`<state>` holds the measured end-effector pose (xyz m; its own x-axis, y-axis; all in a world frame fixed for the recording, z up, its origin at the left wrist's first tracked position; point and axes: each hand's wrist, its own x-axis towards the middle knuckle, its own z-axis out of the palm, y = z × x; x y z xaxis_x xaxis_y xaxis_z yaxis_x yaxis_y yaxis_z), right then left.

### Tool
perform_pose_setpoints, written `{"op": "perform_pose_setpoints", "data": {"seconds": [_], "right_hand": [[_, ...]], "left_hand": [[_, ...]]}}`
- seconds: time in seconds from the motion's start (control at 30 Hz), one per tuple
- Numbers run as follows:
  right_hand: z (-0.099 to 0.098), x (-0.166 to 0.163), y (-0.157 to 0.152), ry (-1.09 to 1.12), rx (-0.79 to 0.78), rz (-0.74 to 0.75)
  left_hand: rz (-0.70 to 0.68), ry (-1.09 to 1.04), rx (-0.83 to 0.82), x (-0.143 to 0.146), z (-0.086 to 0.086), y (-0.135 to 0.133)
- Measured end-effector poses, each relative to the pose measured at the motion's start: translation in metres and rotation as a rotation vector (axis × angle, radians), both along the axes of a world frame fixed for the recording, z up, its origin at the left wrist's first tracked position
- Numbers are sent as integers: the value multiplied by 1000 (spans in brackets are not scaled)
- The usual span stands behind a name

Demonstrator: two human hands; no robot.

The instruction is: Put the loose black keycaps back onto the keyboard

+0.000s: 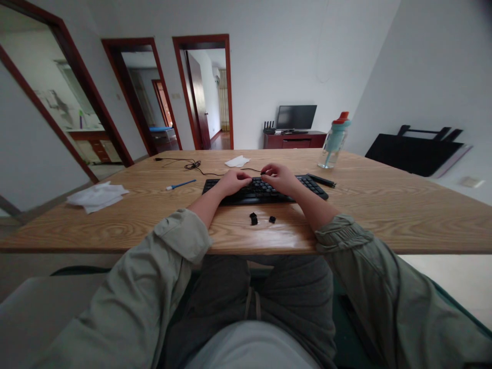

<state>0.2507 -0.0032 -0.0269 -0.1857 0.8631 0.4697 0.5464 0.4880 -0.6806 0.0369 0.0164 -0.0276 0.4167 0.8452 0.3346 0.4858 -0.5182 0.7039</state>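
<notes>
A black keyboard [307, 185] lies on the wooden table [384, 205] in front of me. My left hand [233, 182] rests on its left half with the fingers curled down on the keys. Over the middle of the keyboard, my right hand [280, 177] pinches a small black keycap [263, 172] near the back row with its fingertips. Two loose black keycaps [253, 219] [272, 219] lie on the table just in front of the keyboard. The keyboard's black cable [192, 164] runs off to the back left.
A teal water bottle [334, 141] with a red cap stands at the back right, with a black pen [322, 180] beside the keyboard. A blue-handled tool [180, 184] and white tissues [98, 196] [237, 161] lie to the left. A folded black table [415, 151] leans on the right wall.
</notes>
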Motion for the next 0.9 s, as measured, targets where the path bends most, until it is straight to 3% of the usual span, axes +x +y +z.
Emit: {"op": "perform_pose_setpoints", "data": {"seconds": [0.1,0.4,0.63,0.9], "right_hand": [[0,-1,-1,2,24,-6],[0,-1,-1,11,2,-2],[-1,-3,-4,-13,58,27],[-2,-13,-11,-83,120,126]], "left_hand": [[0,-159,-69,-4,0,3],[-25,-218,-103,-4,-1,3],[-37,-484,-186,-7,-3,11],[-7,-396,-175,4,3,-3]]}}
